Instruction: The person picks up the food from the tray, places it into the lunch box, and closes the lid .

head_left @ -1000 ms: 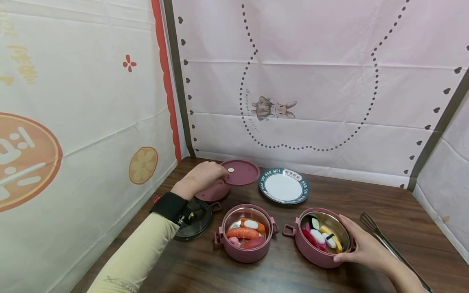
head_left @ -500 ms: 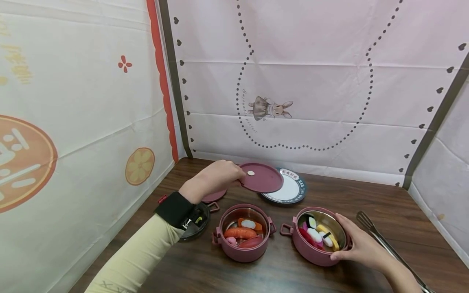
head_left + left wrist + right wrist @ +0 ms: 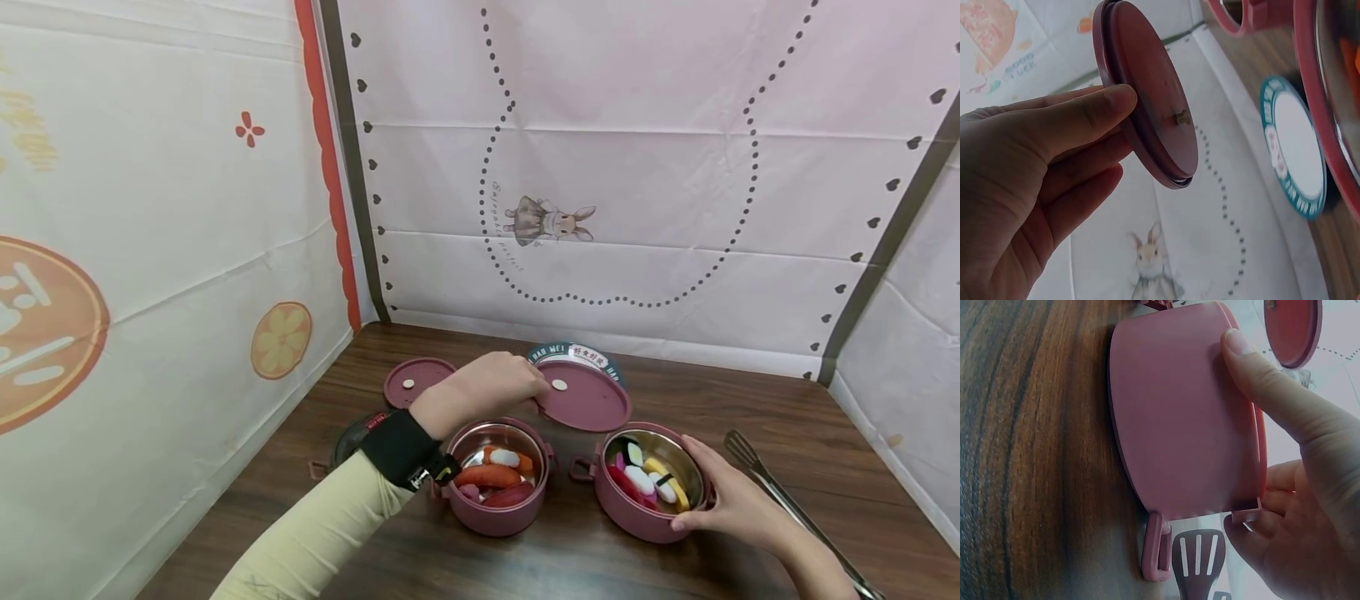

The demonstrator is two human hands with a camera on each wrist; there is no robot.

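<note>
We are holding the pink lid (image 3: 591, 404) in our left hand (image 3: 495, 379), thumb and fingers pinching its edge at about nine o'clock. The lid is hanging tilted above the worktop (image 3: 697, 575), at two o'clock from the left pot (image 3: 497, 521) and eleven o'clock from the right pot (image 3: 637, 521), hiding part of the plate (image 3: 557, 350) lying beyond it; exactly how high it is hanging, we are not able to tell. Our right hand (image 3: 735, 496) is gripping the right pot's side, thumb resting near five o'clock and fingers reaching round near two. That pot is standing upright, holding toy sushi (image 3: 639, 480), while a spatula (image 3: 750, 458) is lying at three o'clock from it.

We are judging the lid to be light, stiff and fairly tough, though its smooth surface is possibly inviting slips. Since one edge is bearing everything, its three-o'clock side is probably tending to droop, so a firm pinch is suiting it, clear of the small stub (image 3: 1182, 117) on its face. We are expecting the pot to be heavier, rigid and prone to sliding; its three-o'clock wall and nine-o'clock handle (image 3: 585, 479) are seemingly offering the soundest holds.
</note>
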